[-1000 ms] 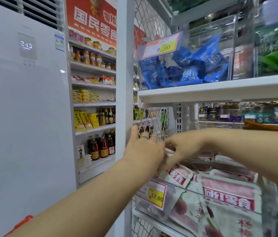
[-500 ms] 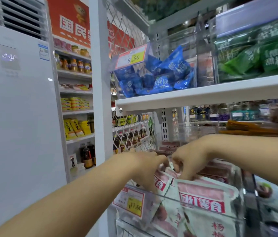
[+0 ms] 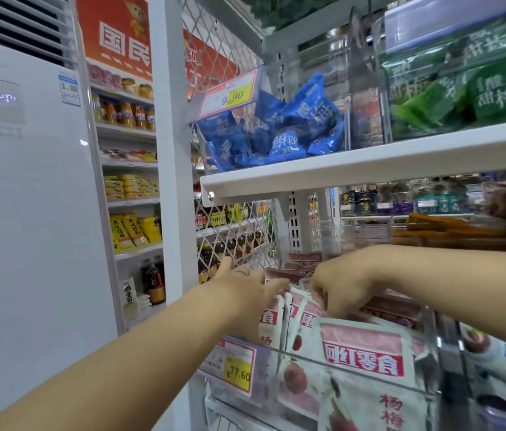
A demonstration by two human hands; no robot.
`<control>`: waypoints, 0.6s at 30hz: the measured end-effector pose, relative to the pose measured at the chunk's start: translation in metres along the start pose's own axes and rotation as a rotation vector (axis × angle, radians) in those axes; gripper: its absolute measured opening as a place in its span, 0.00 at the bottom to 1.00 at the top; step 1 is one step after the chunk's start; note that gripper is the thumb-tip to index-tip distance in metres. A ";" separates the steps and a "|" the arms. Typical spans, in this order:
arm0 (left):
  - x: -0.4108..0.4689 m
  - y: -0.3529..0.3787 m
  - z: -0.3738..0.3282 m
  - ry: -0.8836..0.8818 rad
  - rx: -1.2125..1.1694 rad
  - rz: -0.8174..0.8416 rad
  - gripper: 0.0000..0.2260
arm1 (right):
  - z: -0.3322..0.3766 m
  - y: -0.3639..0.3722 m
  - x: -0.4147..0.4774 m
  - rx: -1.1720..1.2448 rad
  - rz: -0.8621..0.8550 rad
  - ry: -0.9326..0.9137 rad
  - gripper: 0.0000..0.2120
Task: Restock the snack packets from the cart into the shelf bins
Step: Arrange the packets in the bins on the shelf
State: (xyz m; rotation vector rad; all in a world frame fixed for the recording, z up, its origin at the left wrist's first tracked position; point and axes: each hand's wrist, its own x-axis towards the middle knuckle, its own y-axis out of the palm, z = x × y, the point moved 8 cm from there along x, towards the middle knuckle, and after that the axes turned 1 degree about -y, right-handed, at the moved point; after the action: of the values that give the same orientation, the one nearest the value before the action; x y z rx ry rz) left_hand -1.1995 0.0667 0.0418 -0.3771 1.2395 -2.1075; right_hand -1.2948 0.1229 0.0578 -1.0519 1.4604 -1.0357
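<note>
A clear plastic shelf bin (image 3: 354,367) at lower centre holds several white snack packets with red banners (image 3: 367,356), standing upright. My left hand (image 3: 245,287) lies flat on the left-hand packets, fingers stretched out, pressing against them. My right hand (image 3: 339,287) reaches in from the right, fingers curled down onto the top edge of a packet in the middle of the bin. A yellow price tag reading 17.60 (image 3: 233,365) hangs on the bin's front. The cart is out of view.
The white shelf (image 3: 370,166) above carries a bin of blue packets (image 3: 276,132) and a bin of green packets (image 3: 463,85). A white upright post (image 3: 171,150) stands left of the bin. A tall white air conditioner (image 3: 27,213) fills the left side.
Both hands have dropped from above the bin down onto the packets. The view has shifted right and closer to the bin.
</note>
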 end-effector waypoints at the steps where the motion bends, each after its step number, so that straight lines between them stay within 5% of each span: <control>1: 0.001 0.001 -0.001 -0.007 0.013 0.011 0.48 | 0.000 0.000 0.001 0.014 -0.002 0.000 0.16; 7: 0.007 0.003 0.000 -0.036 -0.018 0.023 0.48 | -0.003 0.004 0.003 0.056 0.019 -0.075 0.39; 14: 0.007 0.004 0.003 -0.088 0.018 0.056 0.41 | -0.005 0.007 0.006 0.070 0.046 -0.047 0.40; 18: 0.012 0.008 0.006 -0.136 0.020 0.057 0.37 | -0.008 0.007 0.007 0.064 0.017 -0.012 0.26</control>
State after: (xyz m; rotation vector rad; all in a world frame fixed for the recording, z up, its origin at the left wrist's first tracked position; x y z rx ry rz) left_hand -1.2019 0.0524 0.0374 -0.4627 1.1367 -2.0103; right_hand -1.3037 0.1188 0.0499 -0.9972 1.4152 -1.0558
